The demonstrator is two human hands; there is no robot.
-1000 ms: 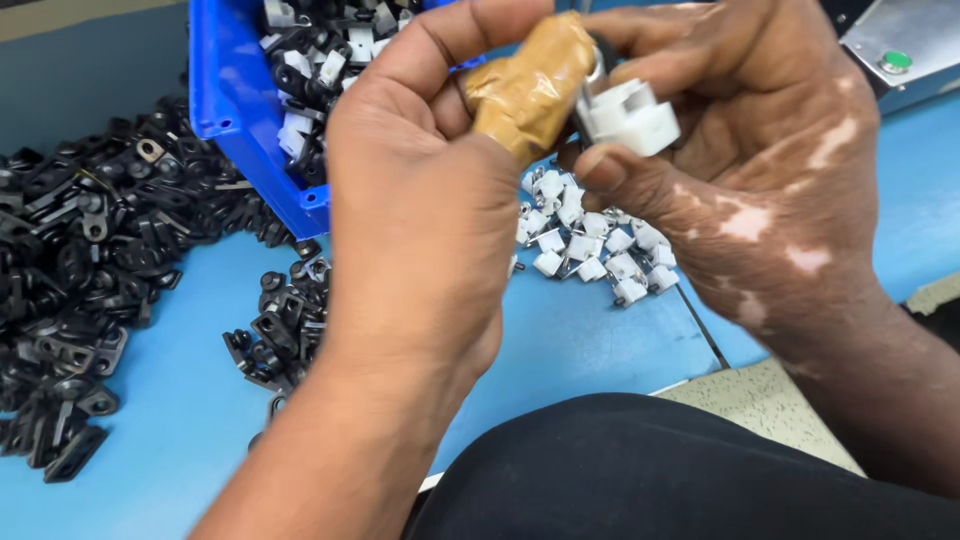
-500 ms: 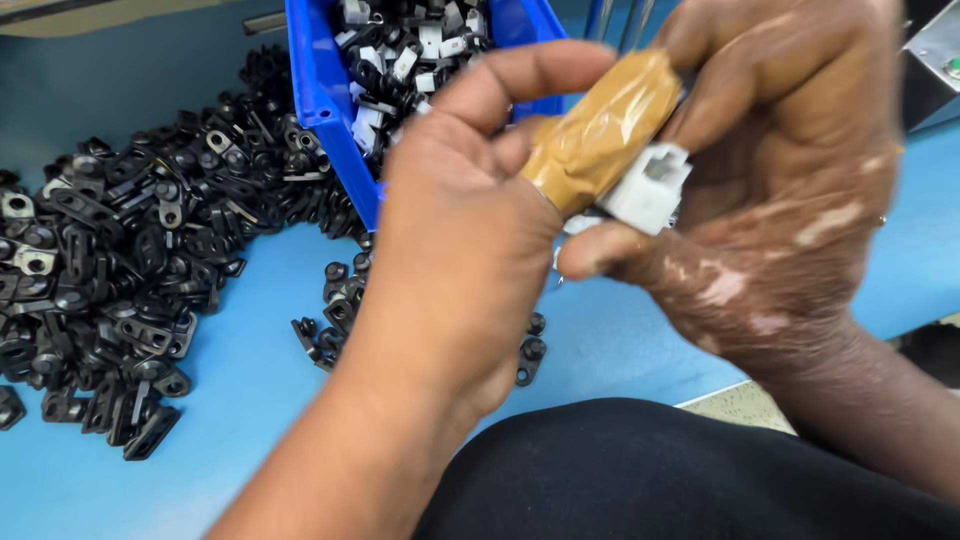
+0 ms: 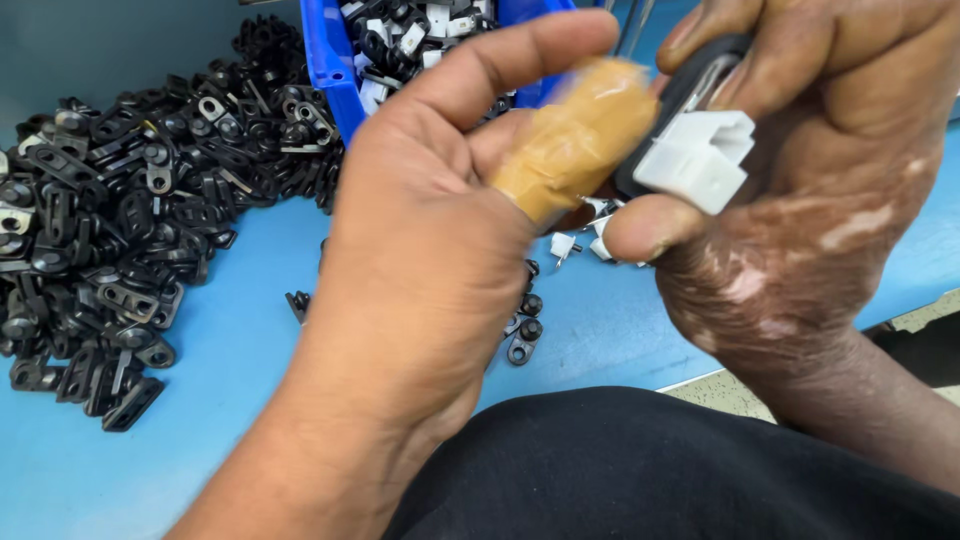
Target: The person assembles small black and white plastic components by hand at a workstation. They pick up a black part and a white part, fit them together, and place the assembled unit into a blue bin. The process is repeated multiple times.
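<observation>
My left hand [image 3: 420,270] is raised close to the camera. Its thumb is wrapped in tan tape [image 3: 575,140] and presses against a white plastic connector [image 3: 700,155]. My right hand [image 3: 800,190] pinches that white connector together with a black clip part [image 3: 690,85] between thumb and fingers. Both hands hover above the blue table [image 3: 230,330]. A few white pieces [image 3: 580,240] and small black clips [image 3: 522,340] lie beneath the hands, partly hidden.
A large heap of black metal-and-plastic clips [image 3: 110,220] covers the table's left side. A blue bin [image 3: 340,70] with mixed black and white parts stands at the top centre. The table edge [image 3: 900,315] runs at the right, dark clothing below.
Both hands have come closer to the camera and moved right. The white connector now sits further toward the right, the taped thumb still against it. The view shifted, showing more of the black heap.
</observation>
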